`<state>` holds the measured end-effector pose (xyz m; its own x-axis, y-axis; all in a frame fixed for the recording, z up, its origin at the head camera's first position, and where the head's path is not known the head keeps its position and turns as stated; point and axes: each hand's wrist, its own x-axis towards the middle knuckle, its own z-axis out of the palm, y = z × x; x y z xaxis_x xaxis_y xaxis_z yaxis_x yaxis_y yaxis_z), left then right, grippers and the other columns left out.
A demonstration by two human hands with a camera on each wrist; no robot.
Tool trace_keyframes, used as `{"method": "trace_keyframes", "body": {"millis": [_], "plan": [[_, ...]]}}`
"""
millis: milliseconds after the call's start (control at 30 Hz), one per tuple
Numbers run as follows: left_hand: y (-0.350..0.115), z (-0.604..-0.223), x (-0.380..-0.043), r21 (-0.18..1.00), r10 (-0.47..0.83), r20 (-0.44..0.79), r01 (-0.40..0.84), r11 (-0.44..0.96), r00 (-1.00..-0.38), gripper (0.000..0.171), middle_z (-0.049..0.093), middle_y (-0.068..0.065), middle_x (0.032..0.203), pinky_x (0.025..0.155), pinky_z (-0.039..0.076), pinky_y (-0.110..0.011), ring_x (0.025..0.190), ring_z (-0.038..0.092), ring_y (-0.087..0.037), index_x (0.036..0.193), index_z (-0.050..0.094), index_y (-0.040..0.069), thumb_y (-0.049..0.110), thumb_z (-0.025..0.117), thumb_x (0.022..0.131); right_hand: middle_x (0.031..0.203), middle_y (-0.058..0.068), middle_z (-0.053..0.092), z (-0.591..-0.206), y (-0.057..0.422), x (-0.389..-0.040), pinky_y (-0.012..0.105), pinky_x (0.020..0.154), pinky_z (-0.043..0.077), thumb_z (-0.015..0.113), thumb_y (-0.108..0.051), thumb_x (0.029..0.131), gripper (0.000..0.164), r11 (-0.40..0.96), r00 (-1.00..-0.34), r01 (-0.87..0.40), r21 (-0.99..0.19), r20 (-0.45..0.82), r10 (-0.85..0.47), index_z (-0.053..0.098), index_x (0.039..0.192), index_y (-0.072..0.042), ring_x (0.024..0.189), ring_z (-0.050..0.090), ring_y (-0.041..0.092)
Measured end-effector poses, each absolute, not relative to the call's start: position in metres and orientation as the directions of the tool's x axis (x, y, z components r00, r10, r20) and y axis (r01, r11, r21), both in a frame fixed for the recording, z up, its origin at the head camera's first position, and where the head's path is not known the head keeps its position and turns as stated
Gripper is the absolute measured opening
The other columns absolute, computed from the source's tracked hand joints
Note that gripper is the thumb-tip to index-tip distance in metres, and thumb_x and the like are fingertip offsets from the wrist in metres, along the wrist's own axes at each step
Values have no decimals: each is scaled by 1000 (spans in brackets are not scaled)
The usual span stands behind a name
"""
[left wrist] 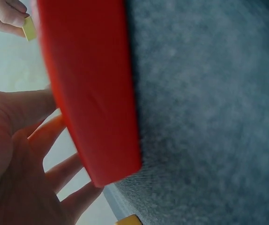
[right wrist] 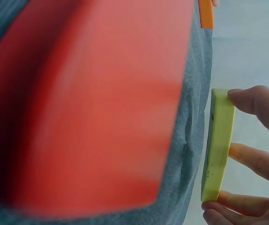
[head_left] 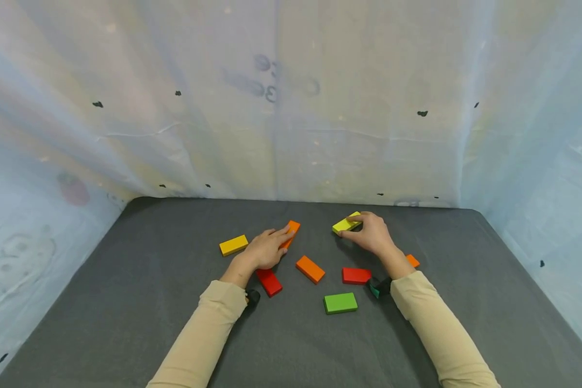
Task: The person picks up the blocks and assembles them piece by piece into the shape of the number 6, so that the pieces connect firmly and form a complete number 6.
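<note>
While the right hand (head_left: 372, 234) pinches a lemon-yellow block (head_left: 341, 225) above the gray tabletop (head_left: 102, 323), the left hand (head_left: 264, 250) touches the farthest orange block (head_left: 293, 225); whether it grips, I cannot tell.

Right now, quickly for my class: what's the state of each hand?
Left hand: at an orange rectangular block; grip cannot be told.
Right hand: closed, holding a bright yellow rectangular block.

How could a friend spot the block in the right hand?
Start with the dark table and look toward its far edge. There the right hand pinches a pale, lemon-yellow block. Its paler colour sets it apart from the deeper yellow block left of the left hand.
</note>
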<state>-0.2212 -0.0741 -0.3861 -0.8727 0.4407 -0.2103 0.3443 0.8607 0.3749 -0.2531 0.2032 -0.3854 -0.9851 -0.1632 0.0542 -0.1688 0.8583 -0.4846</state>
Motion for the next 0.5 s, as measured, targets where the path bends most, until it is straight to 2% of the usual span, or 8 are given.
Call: {"method": "trace_keyframes", "body": {"millis": [500], "plan": [[-73,-388,-221,355,433,-215,343,870,-876,52,20,0,160,116,21,-55,145,21,-36,151,33,20,21,48,102,141,28,45,-384,191,-256,58,100,40,70,-36,86,53,859,-983,-176,-482,45,-176,63,127,-3,128,42,48]]}}
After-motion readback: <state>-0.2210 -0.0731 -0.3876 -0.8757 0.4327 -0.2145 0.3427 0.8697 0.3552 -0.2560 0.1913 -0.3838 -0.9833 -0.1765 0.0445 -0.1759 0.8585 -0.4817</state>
